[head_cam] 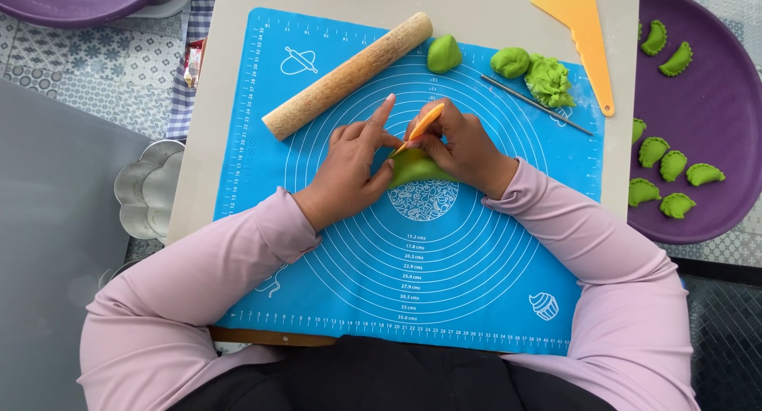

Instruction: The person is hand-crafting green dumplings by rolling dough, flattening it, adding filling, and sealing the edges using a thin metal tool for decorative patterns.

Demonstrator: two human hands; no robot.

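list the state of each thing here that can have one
left hand: pressing on the green dough piece
right hand: gripping a small orange tool
green dough piece: folded, held on the blue mat
small orange tool: tilted, tip at the dough
rolling pin: lying idle
dough balls: unshaped
shaped dumplings: crimped, on the purple tray
yellow scraper: unused

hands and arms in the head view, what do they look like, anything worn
Both arms wear long, loose sleeves in pale lilac-pink that bunch at the wrists. The left hand and right hand are bare: no gloves, rings or watch visible. Dark clothing shows at the lap.
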